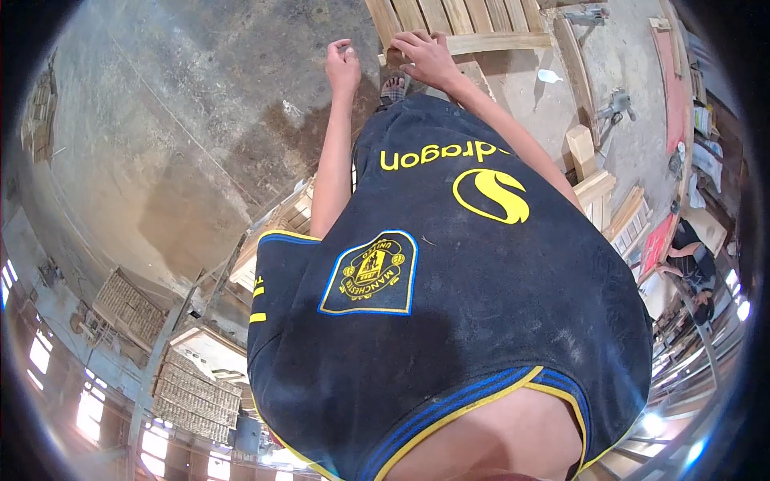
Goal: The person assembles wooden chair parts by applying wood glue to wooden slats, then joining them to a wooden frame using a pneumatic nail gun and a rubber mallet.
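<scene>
My left hand [343, 70] is raised over the concrete floor, with its fingers loosely bent and the thumb apart. Nothing shows in it. To its right, my right hand [427, 60] curves its fingers and thumb around a small brown thing [395, 58], too small to name. This hand is at the near left corner of a slatted wooden panel [489, 42]. Below the hands, a foot in a sandal [392, 90] shows on the floor.
A white bottle [549, 76] lies right of the panel, near a metal clamp [618, 106]. Wooden pieces [581, 151] stand at my right side. Stacks of wood [192, 393] are at the lower left. Another person [691, 260] is at the far right.
</scene>
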`<state>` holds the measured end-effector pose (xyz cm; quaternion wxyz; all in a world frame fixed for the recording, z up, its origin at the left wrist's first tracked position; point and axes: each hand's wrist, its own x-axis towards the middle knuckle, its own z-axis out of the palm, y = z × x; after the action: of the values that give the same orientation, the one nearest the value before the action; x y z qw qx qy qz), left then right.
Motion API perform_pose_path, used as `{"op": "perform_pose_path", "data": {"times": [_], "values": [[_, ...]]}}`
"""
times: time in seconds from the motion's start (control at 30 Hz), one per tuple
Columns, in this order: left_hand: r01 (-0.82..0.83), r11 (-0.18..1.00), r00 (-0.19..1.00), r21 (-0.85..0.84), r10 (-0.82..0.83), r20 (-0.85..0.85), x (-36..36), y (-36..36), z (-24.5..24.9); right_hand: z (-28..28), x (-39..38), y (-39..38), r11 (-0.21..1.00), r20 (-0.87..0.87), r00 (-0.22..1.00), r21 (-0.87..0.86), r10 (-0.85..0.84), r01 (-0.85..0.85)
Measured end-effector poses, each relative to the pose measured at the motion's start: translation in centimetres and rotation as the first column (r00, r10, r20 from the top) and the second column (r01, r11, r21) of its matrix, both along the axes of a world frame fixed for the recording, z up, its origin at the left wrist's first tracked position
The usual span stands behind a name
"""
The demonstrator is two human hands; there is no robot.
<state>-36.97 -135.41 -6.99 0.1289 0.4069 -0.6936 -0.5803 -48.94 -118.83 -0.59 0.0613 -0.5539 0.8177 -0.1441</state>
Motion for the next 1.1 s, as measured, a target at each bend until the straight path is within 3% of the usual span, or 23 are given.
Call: {"op": "perform_pose_path", "data": {"times": [0.1,0.17,0.2,0.23,0.27,0.3,0.37,0.4,0.47,0.57,0.73,0.8,0.87,1.1], "values": [[-0.016,1.0,1.0,0.027,0.015,0.025,-0.1,1.2,2.2,0.2,0.1,0.0,1.0,-0.009,1.0,-0.001,-0.002,0.002],[0.005,0.932,0.999,0.363,-0.022,0.043,-0.4,2.0,3.4,0.1,0.2,-0.1,1.0,-0.02,1.0,-0.009,-0.005,0.005],[0.003,0.932,0.999,0.363,-0.02,0.043,-0.6,2.0,3.1,0.0,0.2,-0.2,1.0,-0.028,1.0,-0.017,-0.009,0.009],[-0.045,0.761,0.996,0.647,-0.012,0.084,-1.2,2.1,2.9,-0.1,0.0,0.0,1.0,-0.026,1.0,-0.018,-0.009,0.008],[-0.1,0.505,0.992,0.857,-0.016,0.125,-1.4,2.1,2.9,-0.1,0.0,0.0,1.0,-0.022,1.0,-0.021,-0.009,0.009],[-0.102,0.504,0.992,0.858,-0.014,0.126,-1.6,2.4,3.0,-0.1,0.0,0.0,1.0,-0.017,1.0,-0.024,-0.009,0.009],[0.009,0.336,0.995,0.942,-0.099,0.026,-2.5,2.8,3.2,-0.2,0.0,-0.1,0.999,-0.017,1.0,-0.034,-0.012,0.011],[0.008,0.336,0.995,0.942,-0.099,0.027,-2.6,2.9,2.0,-0.2,0.1,-0.1,0.999,-0.016,1.0,-0.043,-0.017,0.016],[0.168,0.431,0.986,0.887,-0.076,-0.149,-3.0,3.1,0.9,-0.2,0.1,-0.1,0.998,-0.019,1.0,-0.055,-0.017,0.016],[0.103,0.485,0.989,0.869,0.042,-0.141,-2.9,3.6,1.0,-0.3,0.0,-0.2,0.998,-0.028,0.999,-0.061,-0.024,0.022],[0.166,0.446,0.977,0.88,0.043,-0.207,-2.7,3.1,-0.3,-0.2,0.0,0.1,0.998,0.005,0.998,-0.023,-0.059,0.06],[0.179,0.428,0.975,0.886,0.044,-0.219,-2.7,2.9,-0.2,-0.6,0.3,0.3,0.976,0.037,0.976,-0.028,-0.216,0.217],[0.222,0.355,0.968,0.908,0.034,-0.249,-2.5,2.8,-0.1,-0.7,0.3,0.8,0.977,0.012,0.977,-0.019,-0.212,0.212],[0.249,0.385,0.959,0.889,0.028,-0.281,-2.3,3.3,1.5,-0.4,0.2,1.3,0.989,-0.085,0.988,0.067,-0.126,0.131]]}}
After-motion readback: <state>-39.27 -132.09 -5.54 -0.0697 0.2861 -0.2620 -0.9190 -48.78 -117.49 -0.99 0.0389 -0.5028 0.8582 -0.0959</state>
